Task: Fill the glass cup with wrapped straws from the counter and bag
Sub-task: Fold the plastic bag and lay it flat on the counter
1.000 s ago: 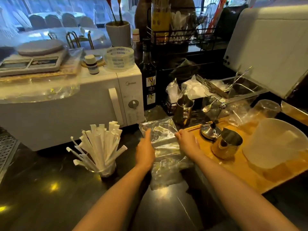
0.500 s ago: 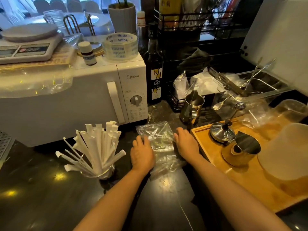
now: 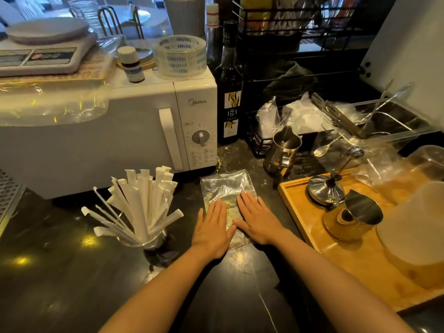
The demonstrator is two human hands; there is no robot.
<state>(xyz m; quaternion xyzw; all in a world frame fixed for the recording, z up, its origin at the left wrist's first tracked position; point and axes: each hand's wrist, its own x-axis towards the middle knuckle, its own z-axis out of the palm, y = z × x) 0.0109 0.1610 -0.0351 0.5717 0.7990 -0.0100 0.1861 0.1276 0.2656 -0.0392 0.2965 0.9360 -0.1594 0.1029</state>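
Observation:
A glass cup [image 3: 153, 240] stands on the dark counter, left of centre, packed with several white paper-wrapped straws [image 3: 140, 200] that fan out upward. To its right a clear plastic bag [image 3: 225, 186] lies flat and folded on the counter; it looks empty. My left hand [image 3: 211, 229] and my right hand [image 3: 258, 218] rest palm-down side by side on the bag's near half, fingers straight and together, holding nothing.
A white microwave [image 3: 134, 131] stands behind the cup, with a scale [image 3: 43, 51] and tape rolls [image 3: 180, 56] on top. A syrup bottle [image 3: 229, 97] and metal pitcher [image 3: 284, 147] sit behind the bag. At the right, a wooden tray [image 3: 355, 265] carries a steel jug [image 3: 353, 216].
The bag was loose and crumpled between my hands; it is now folded smaller and flat. Both hands have come down palm-flat on top of it, closer together.

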